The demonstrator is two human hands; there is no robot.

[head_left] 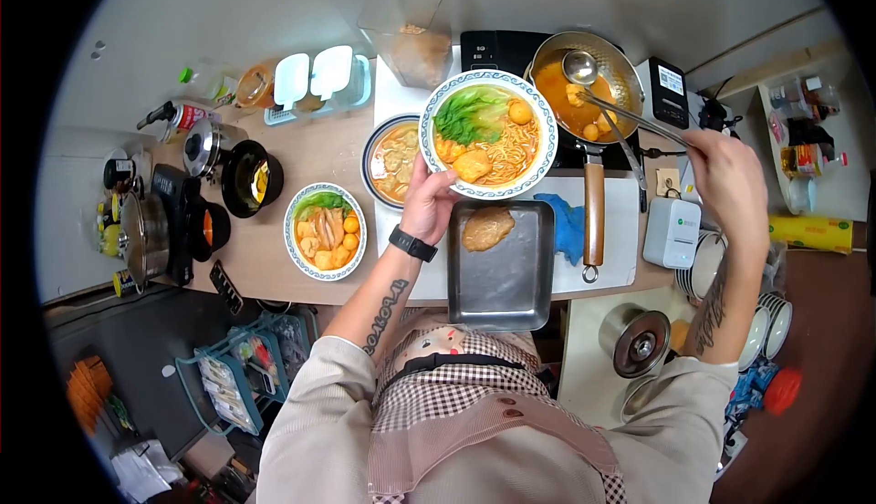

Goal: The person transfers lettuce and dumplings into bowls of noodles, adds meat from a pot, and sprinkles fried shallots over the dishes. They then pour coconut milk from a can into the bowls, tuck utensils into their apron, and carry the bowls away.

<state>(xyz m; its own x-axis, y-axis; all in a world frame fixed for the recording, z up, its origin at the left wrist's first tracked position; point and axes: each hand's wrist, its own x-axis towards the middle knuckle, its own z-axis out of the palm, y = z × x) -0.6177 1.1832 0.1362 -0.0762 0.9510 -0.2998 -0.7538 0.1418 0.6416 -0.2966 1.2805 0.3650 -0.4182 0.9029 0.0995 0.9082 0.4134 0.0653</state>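
My left hand grips a patterned noodle bowl by its near left rim, thumb on top, holding it tilted beside the pan. Inside it are noodles, leafy greens, round balls and a golden tofu-like piece. My right hand is closed around metal tongs, whose tips reach over the frying pan at an orange chunk. A ladle rests in the pan's orange broth. Below the held bowl, a dark rectangular tray carries a browned meat slab.
Left of my hand stand a filled noodle bowl and a blue-rimmed bowl of soup. The pan's wooden handle points toward me, beside a blue cloth. A white box and stacked plates stand at right.
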